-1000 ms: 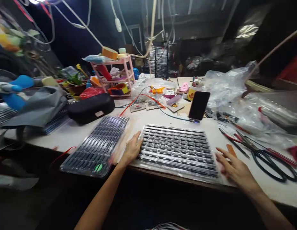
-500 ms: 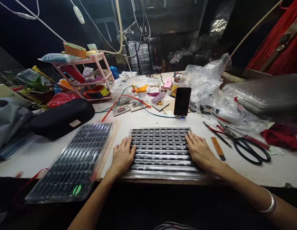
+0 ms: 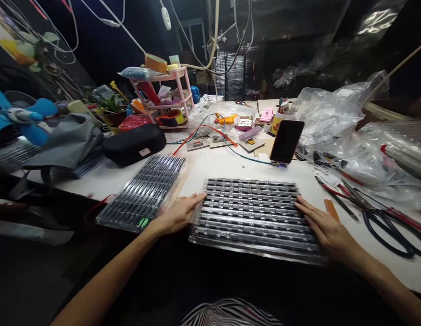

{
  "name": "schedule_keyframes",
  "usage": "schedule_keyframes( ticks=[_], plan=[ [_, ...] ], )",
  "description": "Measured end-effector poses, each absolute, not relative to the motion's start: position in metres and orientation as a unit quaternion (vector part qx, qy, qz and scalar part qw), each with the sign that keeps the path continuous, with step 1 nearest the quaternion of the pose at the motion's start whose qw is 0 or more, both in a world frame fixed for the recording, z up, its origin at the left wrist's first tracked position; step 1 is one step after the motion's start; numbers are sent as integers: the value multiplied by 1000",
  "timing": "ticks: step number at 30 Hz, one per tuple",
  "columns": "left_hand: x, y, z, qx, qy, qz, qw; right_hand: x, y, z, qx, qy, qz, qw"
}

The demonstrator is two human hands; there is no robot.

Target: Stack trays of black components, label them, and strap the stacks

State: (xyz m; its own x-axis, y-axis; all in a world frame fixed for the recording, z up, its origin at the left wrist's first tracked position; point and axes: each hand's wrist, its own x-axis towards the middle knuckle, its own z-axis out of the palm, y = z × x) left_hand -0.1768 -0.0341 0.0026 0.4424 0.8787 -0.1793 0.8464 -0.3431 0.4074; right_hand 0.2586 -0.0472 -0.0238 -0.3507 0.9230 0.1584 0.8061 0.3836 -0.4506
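A clear plastic tray (image 3: 251, 213) with rows of black strips lies in front of me at the table's front edge, its near rim reaching out to or over that edge. My left hand (image 3: 179, 212) grips its left side, the fingertips at the upper left rim. On the opposite side my right hand (image 3: 324, 226) holds the right rim with its fingers stretched along it; the thumb is hidden. To the left, close to my left wrist, rests a second similar tray (image 3: 145, 192) bearing a green round sticker (image 3: 143, 222).
Large black-handled scissors (image 3: 383, 217), a pen-like tool and an orange-brown strip (image 3: 331, 210) lie on the right. A phone (image 3: 287, 141) stands behind the tray. Further back are a black case (image 3: 134, 144), a pink rack (image 3: 163, 77), plastic bags (image 3: 326, 113) and a blue fan (image 3: 22, 115).
My view has turned left, bringing the fan into sight. The tray has shifted towards me and sits slightly turned, with both hands moving along at its sides.
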Motion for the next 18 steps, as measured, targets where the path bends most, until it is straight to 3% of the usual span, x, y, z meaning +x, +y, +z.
schedule_keyframes(
  ticks=[5, 11, 15, 18],
  plan=[
    [-180, -88, -13, 848, 509, 10, 146, 289, -63, -24, -475, -845, 193, 152],
    [-186, -97, -60, 843, 512, 168, -3, 294, -116, -22, -398, -911, 84, 73],
    [-190, -93, -72, 847, 478, 229, -37, 276, -135, -31, -424, -895, -11, 136],
    [-194, -87, -63, 864, 424, 269, -48, 267, -131, -30, -459, -868, -8, 190]
  ],
)
